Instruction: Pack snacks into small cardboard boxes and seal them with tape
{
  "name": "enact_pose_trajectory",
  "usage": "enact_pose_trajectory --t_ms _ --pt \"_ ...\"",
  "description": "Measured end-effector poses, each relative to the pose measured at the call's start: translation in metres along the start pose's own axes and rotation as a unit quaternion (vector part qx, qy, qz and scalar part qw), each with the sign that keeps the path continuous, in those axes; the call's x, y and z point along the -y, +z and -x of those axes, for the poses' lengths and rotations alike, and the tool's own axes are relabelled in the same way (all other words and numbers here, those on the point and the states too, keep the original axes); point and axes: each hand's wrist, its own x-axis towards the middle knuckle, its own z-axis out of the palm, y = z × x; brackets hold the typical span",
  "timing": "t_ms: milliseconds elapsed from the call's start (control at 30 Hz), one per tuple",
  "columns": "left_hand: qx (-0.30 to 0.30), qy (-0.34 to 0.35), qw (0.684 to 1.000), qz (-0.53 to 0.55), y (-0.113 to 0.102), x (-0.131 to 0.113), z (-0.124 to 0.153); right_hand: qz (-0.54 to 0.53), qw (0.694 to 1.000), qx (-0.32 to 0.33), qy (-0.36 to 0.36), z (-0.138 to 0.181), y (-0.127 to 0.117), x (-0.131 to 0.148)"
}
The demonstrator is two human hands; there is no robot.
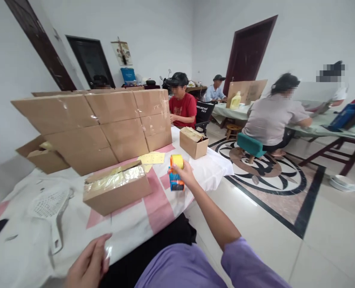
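My right hand (186, 173) reaches out over the table and grips a blue and orange tape dispenser (176, 181) carrying a yellow roll. A small cardboard box (116, 188) with clear tape shining along its top seam lies on the white and pink tablecloth (158, 206), to the left of the dispenser. My left hand (90, 264) rests low at the table's near edge, fingers together and slightly curled, with a bit of clear film or tape against the fingertips. Yellow paper sheets (152, 159) lie behind the taped box.
A wall of stacked cardboard boxes (105, 124) stands at the back of the table. Another small box (193, 142) sits at the far right corner. A white mesh swatter (50, 208) lies on the left. Other people sit at tables beyond, and a teal stool (250, 146) stands on the tiled floor.
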Motion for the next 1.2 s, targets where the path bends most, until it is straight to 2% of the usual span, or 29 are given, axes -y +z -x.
enact_pose_trajectory --t_ms 100,200,333,400,433,500,567,600,667,733,833,967,1067,1133,1200 --pt "0.018 -0.01 0.997 0.07 0.022 -0.02 -0.009 0.032 0.999 0.02 0.033 -0.042 0.015 -0.031" --pt "0.026 0.009 0.995 0.101 0.028 -0.034 -0.019 0.089 0.993 0.033 0.069 -0.058 0.013 -0.048" --pt "0.02 0.022 0.992 0.125 0.028 -0.045 -0.022 0.188 0.978 -0.02 0.093 -0.057 -0.005 -0.051" --pt "0.022 0.02 0.989 0.143 0.029 -0.048 -0.021 0.24 0.966 -0.066 0.069 -0.046 -0.007 -0.045" --pt "0.026 0.02 0.988 0.151 0.031 -0.05 -0.02 0.266 0.96 -0.076 0.034 -0.036 -0.003 -0.04" --pt "0.036 0.024 0.986 0.163 0.034 -0.051 -0.019 0.296 0.952 -0.036 -0.071 -0.008 0.014 -0.026" --pt "0.05 0.031 0.984 0.168 0.037 -0.05 -0.017 0.29 0.937 0.081 -0.177 0.024 0.04 -0.007" --pt "0.057 0.034 0.983 0.169 0.038 -0.049 -0.016 0.279 0.926 0.147 -0.21 0.04 0.055 0.003" --pt "0.068 0.042 0.982 0.171 0.039 -0.047 -0.011 0.254 0.907 0.236 -0.239 0.064 0.082 0.022" --pt "0.076 0.052 0.981 0.168 0.039 -0.046 -0.006 0.227 0.906 0.271 -0.232 0.076 0.104 0.034" --pt "0.086 0.066 0.982 0.157 0.038 -0.045 0.001 0.176 0.925 0.271 -0.202 0.075 0.125 0.038" --pt "0.067 0.093 0.981 0.159 0.039 -0.045 0.005 0.093 0.947 0.283 -0.12 0.068 0.138 0.035" --pt "0.055 0.111 0.977 0.173 0.041 -0.044 0.004 0.03 0.947 0.315 -0.055 0.068 0.143 0.037" --pt "0.06 0.095 0.98 0.164 0.04 -0.042 0.0 0.037 0.943 0.324 -0.074 0.066 0.143 0.042" --pt "0.065 0.059 0.99 0.107 0.037 -0.039 -0.007 0.078 0.938 0.316 -0.117 0.058 0.139 0.049"
